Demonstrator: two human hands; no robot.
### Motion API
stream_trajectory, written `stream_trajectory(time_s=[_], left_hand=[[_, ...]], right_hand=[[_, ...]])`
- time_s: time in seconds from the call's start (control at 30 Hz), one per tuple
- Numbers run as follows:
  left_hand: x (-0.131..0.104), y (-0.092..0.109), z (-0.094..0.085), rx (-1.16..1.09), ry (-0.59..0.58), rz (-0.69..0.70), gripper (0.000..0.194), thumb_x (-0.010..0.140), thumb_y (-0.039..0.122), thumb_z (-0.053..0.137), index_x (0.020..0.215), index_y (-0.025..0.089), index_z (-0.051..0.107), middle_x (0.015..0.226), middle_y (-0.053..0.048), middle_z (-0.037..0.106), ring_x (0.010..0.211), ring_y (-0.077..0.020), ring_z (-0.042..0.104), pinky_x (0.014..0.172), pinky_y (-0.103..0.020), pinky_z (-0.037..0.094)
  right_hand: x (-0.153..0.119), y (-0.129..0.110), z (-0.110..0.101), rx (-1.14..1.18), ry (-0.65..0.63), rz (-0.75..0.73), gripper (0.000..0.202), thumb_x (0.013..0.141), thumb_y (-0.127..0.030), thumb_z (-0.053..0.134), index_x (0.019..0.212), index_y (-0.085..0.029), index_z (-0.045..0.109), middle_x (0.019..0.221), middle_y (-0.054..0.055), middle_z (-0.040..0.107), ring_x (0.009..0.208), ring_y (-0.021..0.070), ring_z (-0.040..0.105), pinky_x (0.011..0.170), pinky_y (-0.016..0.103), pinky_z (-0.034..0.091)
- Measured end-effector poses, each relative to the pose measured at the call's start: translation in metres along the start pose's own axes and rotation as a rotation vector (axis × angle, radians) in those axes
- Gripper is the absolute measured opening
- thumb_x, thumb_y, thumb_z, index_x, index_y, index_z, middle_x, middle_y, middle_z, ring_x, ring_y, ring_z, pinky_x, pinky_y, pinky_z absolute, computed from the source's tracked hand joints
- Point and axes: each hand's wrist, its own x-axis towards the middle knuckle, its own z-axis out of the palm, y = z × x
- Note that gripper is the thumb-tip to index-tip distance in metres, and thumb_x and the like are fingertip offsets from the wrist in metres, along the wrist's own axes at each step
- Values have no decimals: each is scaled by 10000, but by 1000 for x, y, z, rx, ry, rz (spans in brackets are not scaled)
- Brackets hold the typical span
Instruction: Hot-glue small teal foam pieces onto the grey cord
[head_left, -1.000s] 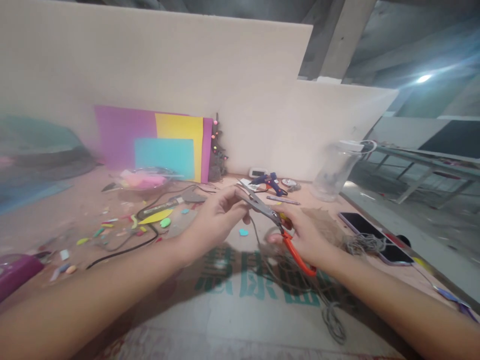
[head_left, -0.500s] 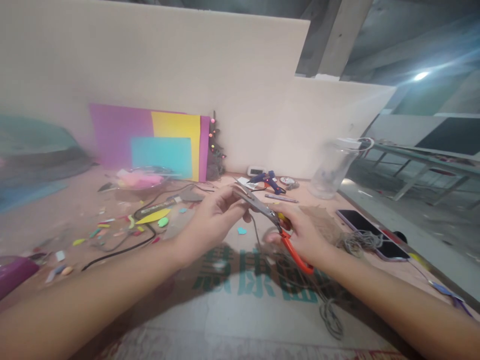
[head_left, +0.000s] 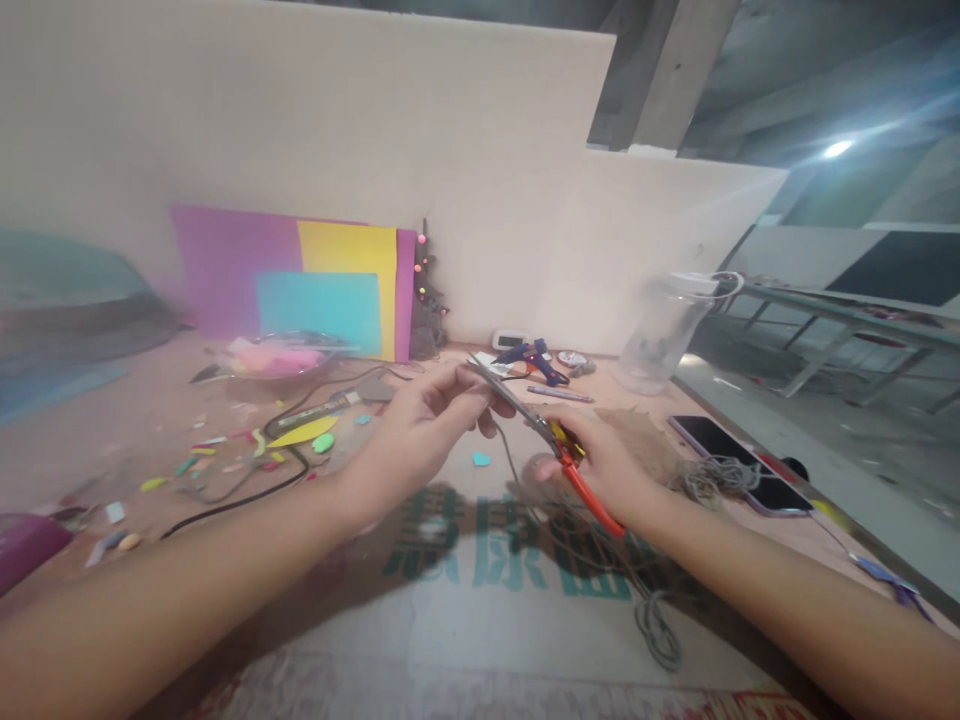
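Head view: glue gun (head_left: pixel 536 360) and pen (head_left: pixel 559 394) lie past the scissors (head_left: pixel 525 412); see-through bottle (head_left: pixel 660 338) stands right.
In the way: blades hide bits of the left fingers.
Left hand (head_left: pixel 442 415): fingers pinch gray string (head_left: pixel 513 462) by the blades.
Right hand (head_left: pixel 600 460): fingers curl round red handles, over the table (head_left: pixel 450 640).
Shapes: thin, loopy string; long, pointy metal blades; flat yellow leaf shape (head_left: pixel 304 431).

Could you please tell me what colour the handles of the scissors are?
The scissors' visible handle is orange-red, seen best in the head view.
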Motion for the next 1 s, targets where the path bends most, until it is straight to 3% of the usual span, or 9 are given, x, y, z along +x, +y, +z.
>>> stream_trajectory(time_s=[0.13, 0.27, 0.5, 0.83, 1.0], left_hand=[[0, -2, 0, 14, 14, -15, 214, 955, 357, 580, 863, 173, 639, 915, -33, 740, 708, -118, 650, 721, -252, 519], [0, -2, -1, 19, 17, -2, 239, 965, 379, 567, 881, 172, 653, 922, -45, 745, 718, -129, 653, 733, -263, 511], [0, -3, -4, -18, 9, 48, 208, 971, 362, 576, 897, 185, 655, 906, -23, 702, 766, -122, 640, 761, -247, 505], [1, -7, -1, -39, -45, 80, 141, 970, 303, 587, 916, 195, 660, 853, -3, 632, 790, -111, 618, 772, -218, 503], [1, -9, -2, -38, -46, 98, 134, 970, 291, 587, 910, 192, 656, 865, 1, 630, 790, -105, 617, 764, -210, 497]], right_hand=[[0, 0, 0, 88, -42, 18, 399, 833, -483, 648, 1126, -218, 601, 870, 32, 629, 757, 208, 582, 702, 346, 506], [0, 0, -2, 129, -40, 17, 385, 824, -463, 647, 1112, -215, 583, 895, 33, 620, 730, 191, 560, 674, 331, 494], [0, 1, 0, 49, -66, -15, 547, 810, -539, 689, 1230, -212, 566, 1062, 101, 677, 930, 271, 643, 790, 405, 539], [-2, 2, 2, -27, -13, -105, 707, 793, -756, 588, 1216, -190, 594, 1115, 134, 683, 911, 264, 639, 792, 414, 535], [-4, 3, 6, -37, 26, -124, 630, 821, -686, 626, 1220, -199, 599, 1091, 115, 683, 867, 239, 625, 739, 372, 519]])
